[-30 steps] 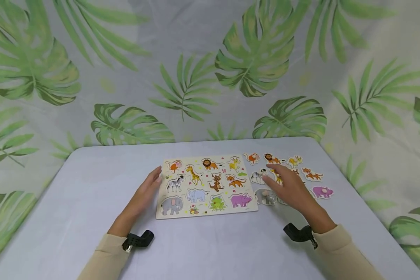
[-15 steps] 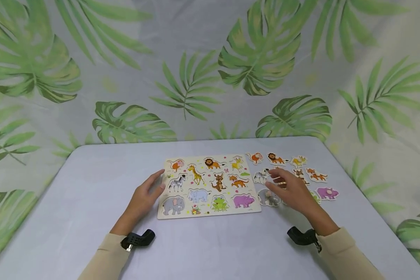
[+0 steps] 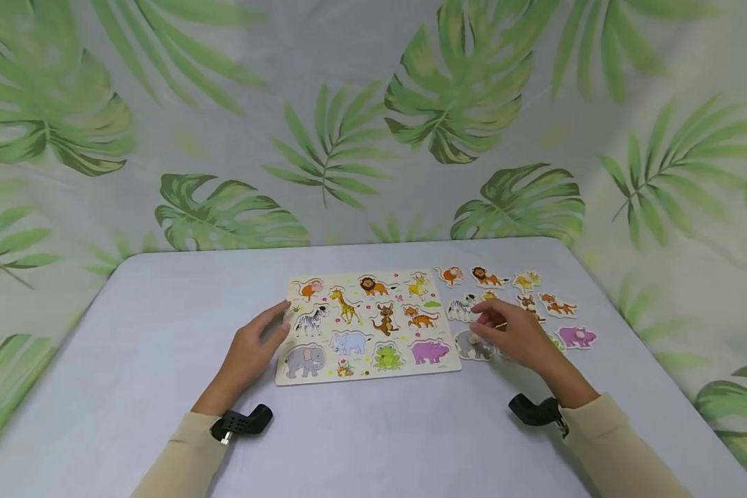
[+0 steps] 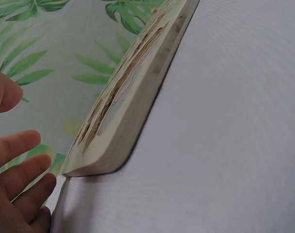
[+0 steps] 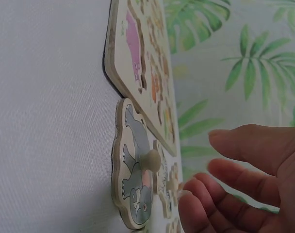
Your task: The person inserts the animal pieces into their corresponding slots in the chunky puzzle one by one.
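Observation:
A wooden peg puzzle board (image 3: pixel 386 375) with animal-shaped recesses lies flat on the table. My left hand (image 3: pixel 252 348) is at its left edge, fingers spread and thumb apart. To the right of the board my right hand (image 3: pixel 515 335) hovers over loose puzzle pieces, its fingers bent and thumb apart, nothing between them. The zebra piece (image 3: pixel 460 308) lies just beyond its fingertips. Closer to me is the elephant piece (image 3: pixel 471 346); its round wooden knob (image 5: pixel 151 160) shows in the right wrist view. A giraffe piece (image 3: pixel 488 296) is mostly hidden behind the hand.
Beyond the right hand lie the monkey (image 3: pixel 451 275), lion (image 3: pixel 487 277) and yellow goat-like (image 3: pixel 527 280) pieces. Kangaroo (image 3: pixel 529 306), tiger (image 3: pixel 558 304) and hippo (image 3: pixel 577 337) pieces lie farther right. A leaf-patterned cloth (image 3: pixel 324 152) hangs behind the white table (image 3: pixel 361 443).
The right hand has come down slightly toward the pieces, its fingers drawing in near the zebra piece. The left hand has moved slightly, its thumb spreading away from its fingers beside the board.

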A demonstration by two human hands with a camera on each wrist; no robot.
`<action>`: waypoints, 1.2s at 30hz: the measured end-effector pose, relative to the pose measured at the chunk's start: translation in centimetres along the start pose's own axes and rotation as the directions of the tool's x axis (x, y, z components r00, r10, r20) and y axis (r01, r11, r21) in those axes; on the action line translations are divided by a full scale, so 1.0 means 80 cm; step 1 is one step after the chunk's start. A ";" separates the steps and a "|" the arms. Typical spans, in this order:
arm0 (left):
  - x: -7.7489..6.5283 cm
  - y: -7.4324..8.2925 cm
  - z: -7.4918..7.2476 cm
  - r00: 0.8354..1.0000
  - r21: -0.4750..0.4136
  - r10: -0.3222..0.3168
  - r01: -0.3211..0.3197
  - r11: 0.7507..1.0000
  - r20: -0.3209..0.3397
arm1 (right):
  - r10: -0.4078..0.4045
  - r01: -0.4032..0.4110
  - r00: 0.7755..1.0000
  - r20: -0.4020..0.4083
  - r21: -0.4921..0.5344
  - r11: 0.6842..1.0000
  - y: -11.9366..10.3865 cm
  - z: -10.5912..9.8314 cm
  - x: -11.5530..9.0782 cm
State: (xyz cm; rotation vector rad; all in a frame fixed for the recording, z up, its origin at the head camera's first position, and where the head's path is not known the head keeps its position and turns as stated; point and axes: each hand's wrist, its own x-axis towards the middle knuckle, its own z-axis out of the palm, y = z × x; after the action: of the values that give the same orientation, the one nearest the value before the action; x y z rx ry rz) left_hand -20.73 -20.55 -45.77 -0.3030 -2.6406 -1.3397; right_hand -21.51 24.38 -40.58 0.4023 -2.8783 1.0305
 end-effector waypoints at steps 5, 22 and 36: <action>0.001 0.001 -0.002 1.000 -0.015 0.005 -0.005 1.000 -0.023 | 0.001 -0.001 0.999 0.050 0.007 1.000 -0.001 -0.003 0.002; -0.012 0.008 -0.016 0.980 0.072 0.082 -0.097 0.993 0.182 | 0.037 -0.039 0.988 0.152 0.014 0.999 0.020 -0.003 0.005; -0.014 -0.009 -0.013 0.972 0.112 0.141 -0.164 0.980 0.190 | 0.063 -0.058 0.985 0.163 -0.033 0.998 0.026 0.011 0.004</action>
State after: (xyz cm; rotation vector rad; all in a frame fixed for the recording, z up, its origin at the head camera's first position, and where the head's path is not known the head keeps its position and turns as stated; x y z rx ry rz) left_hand -19.75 -21.95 -46.00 -0.6247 -2.7666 -1.1400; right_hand -22.34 25.35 -42.49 0.4193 -3.0646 1.0101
